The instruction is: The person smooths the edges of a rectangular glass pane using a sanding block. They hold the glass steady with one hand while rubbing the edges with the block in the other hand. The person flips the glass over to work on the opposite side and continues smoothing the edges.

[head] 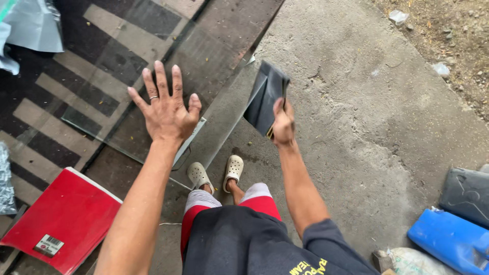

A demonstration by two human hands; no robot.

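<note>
My left hand (165,109) is spread flat, fingers apart, above or on a clear glass sheet (214,51) that lies across a patterned mat and the concrete; a ring is on one finger. My right hand (283,124) grips a dark folded sheet, like a wad of abrasive paper or cloth (265,97), held upright over the glass's right edge. Whether the left palm touches the glass is unclear. My feet in pale clogs (216,173) stand at the near edge of the glass.
A red flat board with a label (61,219) lies at lower left. Blue (451,242) and dark grey (466,193) plastic cans sit at lower right beside a sack. Grey plastic sheeting (30,25) is at upper left. Dirt and litter border the upper right.
</note>
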